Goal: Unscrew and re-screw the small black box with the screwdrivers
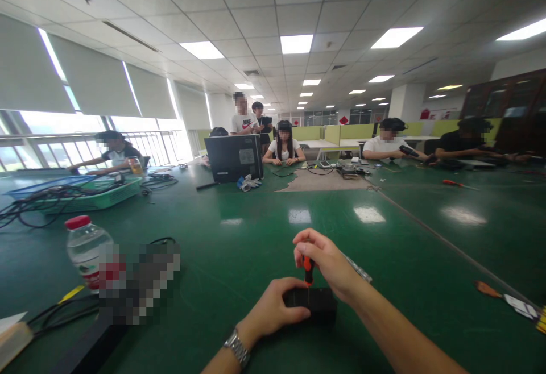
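Note:
My left hand [273, 308], with a metal watch on the wrist, presses down on a small black box [318, 304] lying on the green table [239, 237]. My right hand [326, 263] grips an orange-and-black screwdriver [307, 270] held upright, its tip on the top of the black box. The fingers hide most of the screwdriver handle.
A clear water bottle with a red cap [85, 249] stands at the left beside black cables. A green tray [98, 195] of cables and a black monitor [234, 158] lie farther back. Several people sit around the far side. A red screwdriver [456, 183] and brush [507, 300] lie at the right.

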